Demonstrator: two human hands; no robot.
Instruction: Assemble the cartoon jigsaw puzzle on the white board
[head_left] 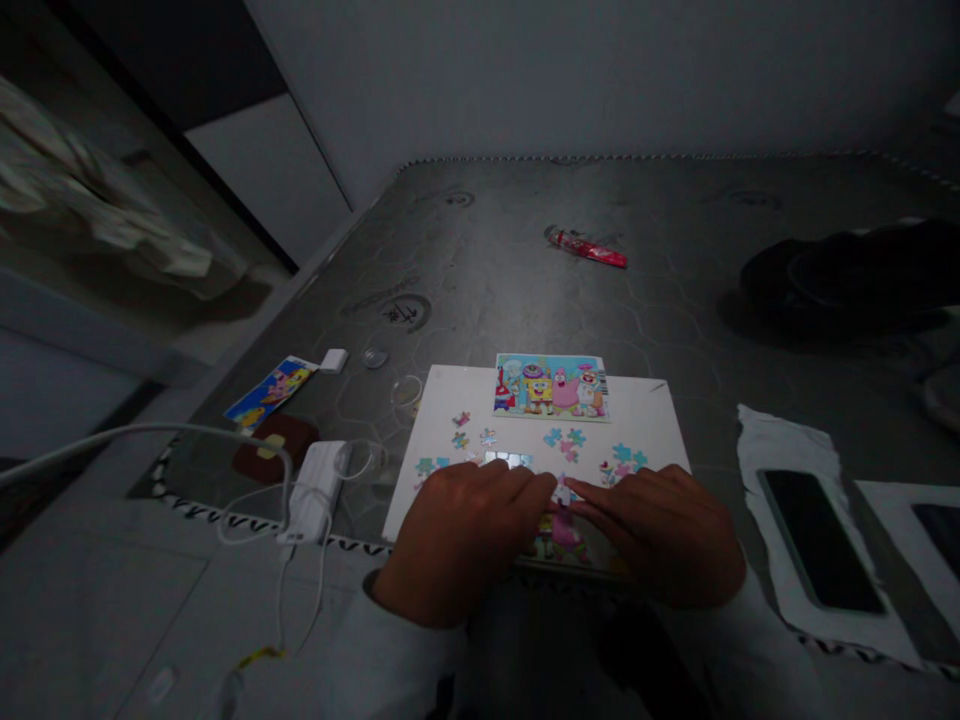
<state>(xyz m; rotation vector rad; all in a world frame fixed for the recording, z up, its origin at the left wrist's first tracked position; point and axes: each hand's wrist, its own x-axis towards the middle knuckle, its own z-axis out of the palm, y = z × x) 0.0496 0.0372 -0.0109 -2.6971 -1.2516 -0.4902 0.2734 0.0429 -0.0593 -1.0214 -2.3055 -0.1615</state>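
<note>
Indoors, in dim light, a person works over a white board (645, 405) at the near edge of a table with a grey patterned cover (495, 290). The right hand (667, 530) has its forefinger and thumb stretched out and closed on a small puzzle piece (564, 492), held low over the board between the two hands. The left hand (476, 525) meets it there, back upward and fingers curled; whether its hidden fingertips also grip the piece cannot be told in this gloom. Below the fingers, a cartoon picture (568, 538) shows partly covered. Loose pieces (568, 452) in blue and pink lie scattered beyond both hands, and a bright cartoon card (551, 388) rests across the board's far edge. To the right, a dark-screened phone (821, 540) lies on a white sheet (780, 440). To the left are a white power strip (315, 490) trailing cables, a brown case (277, 447) just beside it, a blue-edged card (271, 392) and a small white block (334, 361). Farther back, well apart from the board, lies a red packet (592, 250).
</note>
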